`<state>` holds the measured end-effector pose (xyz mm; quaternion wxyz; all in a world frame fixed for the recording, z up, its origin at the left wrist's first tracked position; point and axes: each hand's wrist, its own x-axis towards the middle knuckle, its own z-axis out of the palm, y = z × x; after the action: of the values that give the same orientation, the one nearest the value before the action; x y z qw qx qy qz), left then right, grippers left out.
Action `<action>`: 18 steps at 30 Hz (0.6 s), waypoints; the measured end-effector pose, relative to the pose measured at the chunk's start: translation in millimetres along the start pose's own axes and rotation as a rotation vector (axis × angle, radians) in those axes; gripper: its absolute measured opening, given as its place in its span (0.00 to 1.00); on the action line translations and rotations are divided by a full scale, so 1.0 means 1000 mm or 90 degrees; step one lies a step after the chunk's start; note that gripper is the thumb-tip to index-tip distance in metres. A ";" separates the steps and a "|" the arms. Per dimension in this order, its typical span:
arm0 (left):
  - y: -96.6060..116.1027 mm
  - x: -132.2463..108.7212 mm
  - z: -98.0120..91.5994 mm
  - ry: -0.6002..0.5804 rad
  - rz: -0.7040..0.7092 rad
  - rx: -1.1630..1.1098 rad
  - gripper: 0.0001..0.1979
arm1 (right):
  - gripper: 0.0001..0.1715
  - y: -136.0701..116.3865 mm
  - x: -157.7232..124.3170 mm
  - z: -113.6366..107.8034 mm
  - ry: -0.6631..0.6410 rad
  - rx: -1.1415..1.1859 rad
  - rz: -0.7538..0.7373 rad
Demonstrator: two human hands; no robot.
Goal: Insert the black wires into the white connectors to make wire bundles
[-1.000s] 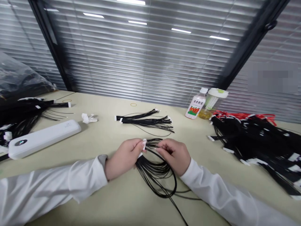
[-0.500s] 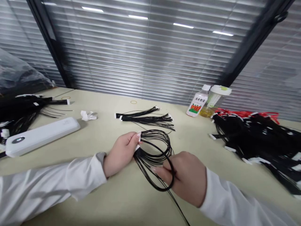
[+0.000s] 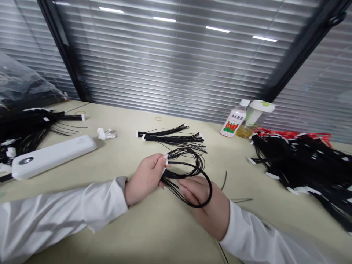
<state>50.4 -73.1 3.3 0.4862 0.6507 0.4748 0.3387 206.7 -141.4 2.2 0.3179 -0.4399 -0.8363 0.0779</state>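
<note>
A second ago the right hand (image 3: pixel 207 205) pinched the cords (image 3: pixel 189 165) at their white tag, right beside the left hand (image 3: pixel 145 178). It then drew back toward the near edge of the bench (image 3: pixel 132 227), pulling the strands into a loop. Now it has come forward again, with the loop draped over its fingers. A loose strand (image 3: pixel 224 179) has sprung up just to its right.

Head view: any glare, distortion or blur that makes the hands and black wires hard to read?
Head view: wide-angle bending, so the window frames lean outward; ceiling lights mirror as bright bars on the blinds; soft even light on the table, faint shadows only; left hand, right hand and the looped black wires read sharp.
</note>
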 end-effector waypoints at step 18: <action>0.000 0.001 -0.001 0.069 0.101 0.131 0.19 | 0.11 -0.003 0.003 0.010 -0.057 0.046 0.068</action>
<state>50.3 -72.2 3.8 0.3622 0.7135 0.4797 0.3600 197.5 -139.3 -3.2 0.2914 -0.4680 -0.8217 0.1447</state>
